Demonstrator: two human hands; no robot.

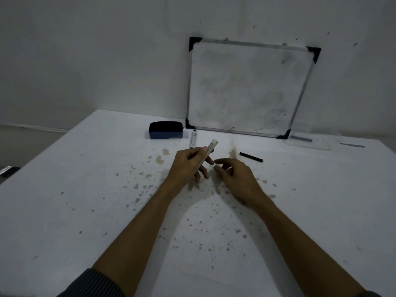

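The left hand (188, 166) grips a slim white plastic marker pen (211, 146) over the middle of the stained white table (85, 189), barrel slanting toward the far right, while the empty, loose-fingered right hand (235, 179) hovers just beside it, nearer the black cap-like stick (251, 157).

I see the left hand (188, 166) holding a white cylindrical marker pen (211, 145), fingers curled round its barrel; its far end points up and away. The right hand (237, 179) is just beside it, fingers loosely bent, holding nothing. On the stained white table (85, 189), a slim black cap (251, 157) lies near the right hand. Further away, a second white marker (193, 139) lies beside a blue-and-black board eraser (166, 130). A smudged, metal-framed whiteboard (246, 88) leans on the wall.
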